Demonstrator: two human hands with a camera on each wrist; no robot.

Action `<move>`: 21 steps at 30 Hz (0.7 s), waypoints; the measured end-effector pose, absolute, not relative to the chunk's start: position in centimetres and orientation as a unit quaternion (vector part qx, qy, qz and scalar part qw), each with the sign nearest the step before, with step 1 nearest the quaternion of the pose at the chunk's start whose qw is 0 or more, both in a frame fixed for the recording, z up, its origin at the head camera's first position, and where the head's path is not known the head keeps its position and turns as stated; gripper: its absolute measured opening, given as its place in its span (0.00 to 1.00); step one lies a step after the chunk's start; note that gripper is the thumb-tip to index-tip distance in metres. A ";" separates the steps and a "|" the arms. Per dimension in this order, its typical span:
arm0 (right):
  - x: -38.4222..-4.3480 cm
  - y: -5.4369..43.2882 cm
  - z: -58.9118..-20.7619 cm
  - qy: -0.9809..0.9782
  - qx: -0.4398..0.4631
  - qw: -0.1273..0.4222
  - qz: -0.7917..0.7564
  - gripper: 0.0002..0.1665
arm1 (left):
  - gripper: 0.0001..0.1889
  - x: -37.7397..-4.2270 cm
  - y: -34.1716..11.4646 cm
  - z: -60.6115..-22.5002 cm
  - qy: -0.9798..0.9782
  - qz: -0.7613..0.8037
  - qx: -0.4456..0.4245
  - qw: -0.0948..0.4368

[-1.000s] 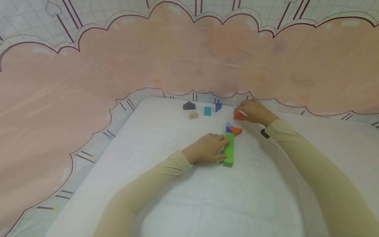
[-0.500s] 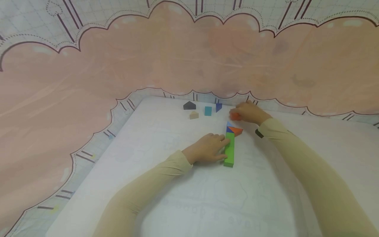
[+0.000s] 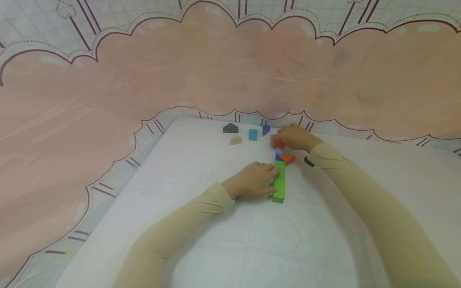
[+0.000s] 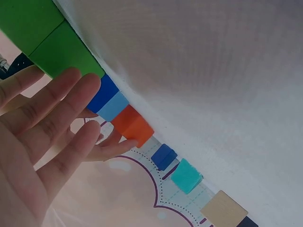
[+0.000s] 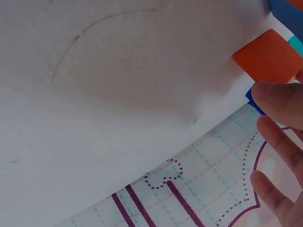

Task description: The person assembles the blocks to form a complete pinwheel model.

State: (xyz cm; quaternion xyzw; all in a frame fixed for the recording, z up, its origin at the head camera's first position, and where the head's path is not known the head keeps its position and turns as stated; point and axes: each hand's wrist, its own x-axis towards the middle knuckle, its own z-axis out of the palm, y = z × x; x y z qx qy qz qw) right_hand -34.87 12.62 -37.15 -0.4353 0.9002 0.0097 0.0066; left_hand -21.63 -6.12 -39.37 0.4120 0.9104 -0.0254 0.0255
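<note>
Two green blocks (image 3: 280,181) lying end to end, orange block (image 4: 134,126) pinched beyond them

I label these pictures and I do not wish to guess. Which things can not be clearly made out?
Held orange block, head view: partly covered by the right hand.
Dark object, head view: partly covered by the right sleeve; its kind is unclear.
Dark block, left wrist view: partly behind the beige block and cut off by the bottom edge.
Lettering, head view: too faint to read surely.

Orange block (image 4: 133,125) between blue blocks (image 4: 164,157)
</note>
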 end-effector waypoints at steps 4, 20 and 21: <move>-34.9 12.3 -37.3 0.896 -0.445 0.009 0.005 0.26 | 0.28 -21.7 -6.1 -39.4 0.909 -0.024 0.415 0.022; -33.8 12.2 -37.0 0.895 -0.446 0.008 0.010 0.33 | 0.28 -21.6 -6.1 -39.3 0.911 -0.023 0.411 0.022; -33.8 12.3 -37.0 0.896 -0.444 0.009 0.010 0.34 | 0.28 -21.5 -6.1 -39.3 0.911 -0.022 0.411 0.022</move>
